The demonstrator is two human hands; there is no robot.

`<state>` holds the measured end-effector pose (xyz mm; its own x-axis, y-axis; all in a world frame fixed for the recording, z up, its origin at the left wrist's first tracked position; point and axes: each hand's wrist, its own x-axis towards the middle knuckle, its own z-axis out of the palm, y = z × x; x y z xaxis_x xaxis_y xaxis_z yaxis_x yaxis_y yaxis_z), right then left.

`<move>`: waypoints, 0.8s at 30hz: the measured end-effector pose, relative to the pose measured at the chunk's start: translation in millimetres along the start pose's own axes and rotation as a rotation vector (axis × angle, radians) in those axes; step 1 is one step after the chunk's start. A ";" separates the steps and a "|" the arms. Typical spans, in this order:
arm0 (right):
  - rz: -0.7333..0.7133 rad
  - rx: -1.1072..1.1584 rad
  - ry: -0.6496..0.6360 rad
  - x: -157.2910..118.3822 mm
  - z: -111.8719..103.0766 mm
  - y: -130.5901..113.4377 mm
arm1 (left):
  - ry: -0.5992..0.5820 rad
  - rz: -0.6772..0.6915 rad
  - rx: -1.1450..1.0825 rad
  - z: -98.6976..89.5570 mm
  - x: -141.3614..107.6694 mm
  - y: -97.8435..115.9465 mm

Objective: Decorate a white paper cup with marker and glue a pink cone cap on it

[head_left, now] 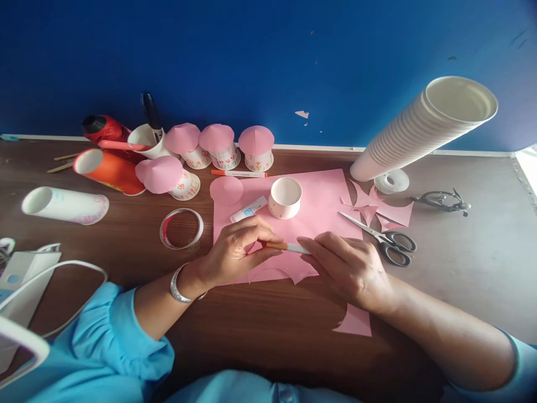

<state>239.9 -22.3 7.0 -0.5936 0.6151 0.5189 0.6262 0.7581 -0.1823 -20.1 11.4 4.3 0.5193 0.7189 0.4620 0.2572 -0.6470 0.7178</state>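
Note:
Between my two hands is a marker pen (293,247) with an orange-brown end and a white barrel. My left hand (241,249) pinches the orange-brown end, and my right hand (350,268) grips the white end. Both are above a pink paper sheet (323,196). Just beyond them a short white paper cup (286,201) stands with its mouth up on the sheet. A glue tube (249,209) and a pink paper circle (226,191) lie to its left.
Scissors (388,240) and pink scraps (394,212) lie at right, near a tall cup stack (423,129). Decorated cups with pink cone tops (256,140) stand at the back left. A tape roll (181,229), an orange cup (109,173) and a white cup (67,206) are at left.

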 end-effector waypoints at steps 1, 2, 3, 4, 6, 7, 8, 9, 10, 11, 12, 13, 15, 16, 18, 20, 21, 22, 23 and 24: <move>0.010 0.024 -0.014 0.1 -0.5 -2.8 | -0.007 0.005 -0.010 0.0 -0.6 0.5; 0.039 0.054 -0.033 0.1 -1.0 -5.5 | -0.009 0.011 -0.020 0.1 -1.3 0.9; 0.081 0.093 -0.058 0.1 -1.5 -7.9 | -0.006 0.016 -0.027 0.2 -1.9 1.3; 0.128 0.141 -0.081 0.2 -2.0 -9.9 | -0.005 0.022 -0.035 0.1 -2.2 1.9; 0.216 0.258 -0.122 0.4 -3.1 -12.6 | -0.008 0.029 -0.046 -0.4 -2.0 3.3; 0.254 0.321 -0.142 0.8 -3.7 -13.3 | -0.012 0.031 -0.047 -0.8 -1.4 4.2; 0.288 0.384 -0.163 1.3 -4.2 -13.8 | -0.019 0.034 -0.046 -1.3 -0.8 5.1; 0.318 0.443 -0.181 2.1 -4.7 -14.3 | -0.029 0.035 -0.042 -1.6 -0.2 6.0; 0.347 0.494 -0.199 3.0 -5.1 -14.7 | -0.038 0.035 -0.037 -1.8 0.1 6.7; 0.372 0.538 -0.219 4.0 -5.5 -15.0 | -0.044 0.035 -0.031 -1.7 0.1 7.1; 0.384 0.576 -0.237 5.1 -5.9 -15.0 | -0.053 0.040 -0.027 -1.2 -0.4 7.1; 0.378 0.604 -0.250 6.1 -6.3 -14.5 | -0.060 0.045 -0.022 -0.4 -1.4 6.7; 0.312 0.557 -0.228 7.5 -6.9 -10.2 | -0.062 0.067 -0.006 1.9 -4.7 4.3; 0.256 0.468 -0.187 7.6 -7.1 -5.7 | -0.037 0.066 0.016 3.1 -6.7 2.2; 0.154 0.122 -0.035 6.6 -6.9 8.6 | 0.066 0.036 0.064 4.8 -10.6 -3.2; 0.182 -0.206 0.024 4.1 -5.9 27.9 | 0.221 -0.026 0.120 4.9 -13.1 -8.2; 0.229 -0.313 0.020 2.6 -5.2 37.9 | 0.265 -0.046 0.161 4.5 -13.5 -9.8; 0.276 -0.400 -0.017 1.0 -4.3 47.1 | 0.282 -0.045 0.204 3.9 -13.4 -10.5; 0.287 -0.465 -0.036 -0.4 -3.4 55.2 | 0.284 -0.036 0.241 3.2 -13.0 -10.3; 0.305 -0.514 -0.044 -1.7 -2.5 61.5 | 0.277 -0.019 0.278 2.3 -12.4 -9.3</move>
<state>280.7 22.8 -3.0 -0.3619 0.8052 0.4697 0.9295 0.3502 0.1157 -27.1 7.9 -9.4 0.2825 0.7483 0.6002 0.4955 -0.6496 0.5767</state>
